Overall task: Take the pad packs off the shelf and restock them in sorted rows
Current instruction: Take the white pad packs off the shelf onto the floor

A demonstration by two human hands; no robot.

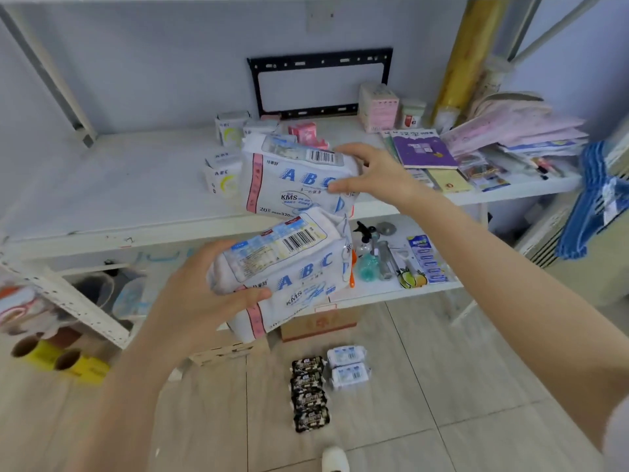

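Observation:
My left hand [204,294] grips a white ABC pad pack [289,270] in front of the shelf edge, thumb across its front. Just above it, my right hand [371,175] grips the right end of a second white ABC pad pack [289,178] over the white shelf [119,185]. Behind it on the shelf stand small white ABC packs [221,172], a white-green box [229,127] and a red pack [306,132]. On the floor lie several black packs [309,393] in a column and two white-blue packs [349,367] beside them.
Books and papers [510,141] pile up on the shelf's right part, with pink boxes [379,107] behind. The lower shelf [401,260] carries bottles and small tools. A cardboard box [320,323] stands on the floor. Yellow rolls [61,359] lie at the lower left.

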